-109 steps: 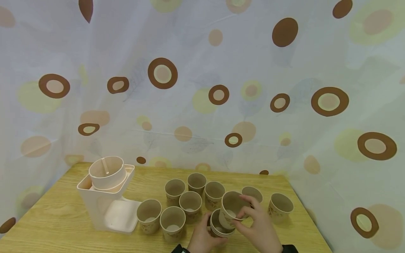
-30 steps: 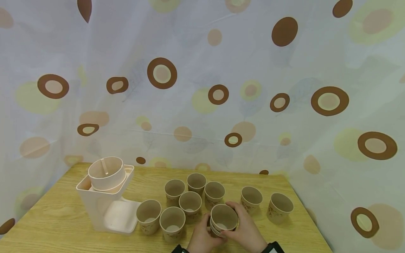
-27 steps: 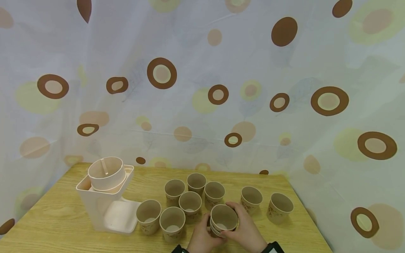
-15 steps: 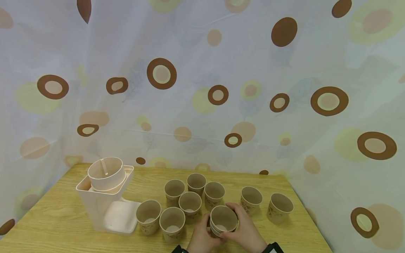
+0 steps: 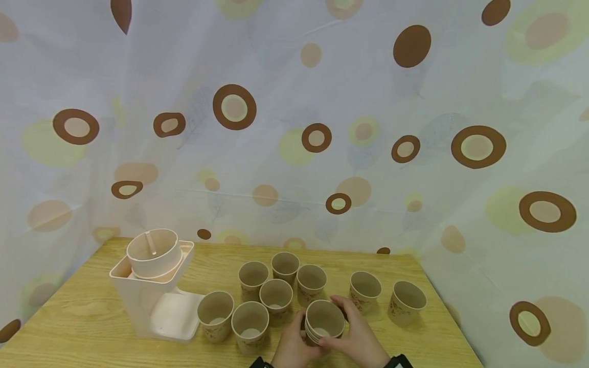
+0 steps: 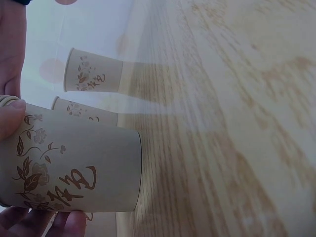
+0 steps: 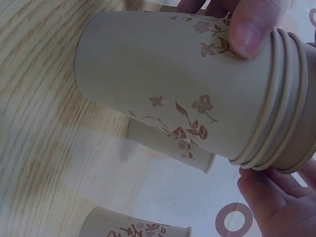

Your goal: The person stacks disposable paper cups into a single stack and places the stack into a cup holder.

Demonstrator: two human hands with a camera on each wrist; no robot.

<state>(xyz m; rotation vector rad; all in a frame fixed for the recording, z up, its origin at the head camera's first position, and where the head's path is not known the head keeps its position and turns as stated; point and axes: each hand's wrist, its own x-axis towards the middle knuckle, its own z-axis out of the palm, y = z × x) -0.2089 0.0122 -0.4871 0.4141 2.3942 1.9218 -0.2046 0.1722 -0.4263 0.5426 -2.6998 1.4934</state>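
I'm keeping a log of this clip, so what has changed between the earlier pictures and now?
The beige flower-printed paper cup, earlier held tilted by the right grip, has moved down and leftward into the beige paper cup stack in the left grip. Both grips still hold on. The loose beige paper cups and white round-topped plastic stand stayed put.
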